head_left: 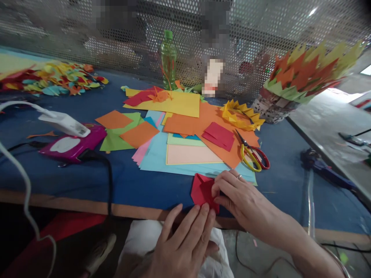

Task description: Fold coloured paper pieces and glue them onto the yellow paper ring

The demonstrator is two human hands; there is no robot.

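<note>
A small piece of red paper (199, 189) with folded corners lies at the table's front edge. My left hand (187, 235) has its fingers stretched out, the tips resting on the paper's lower edge. From the right, my right hand (239, 193), with a ring on one finger, pinches the paper's right side between thumb and fingers. Just beyond lie stacked coloured sheets, with light blue paper (153, 158) at the bottom. On top of the stack are red paper squares (218, 136) and scissors (252, 154) with one yellow and one red handle.
A purple power adapter (75, 143) with a white charger (65, 123) and cables sits left. Behind are a green bottle (168, 58), a yellow folded-paper ring (243, 116) and cut paper scraps (66, 79). A folded-paper container (275, 102) stands back right, before perforated metal (188, 23).
</note>
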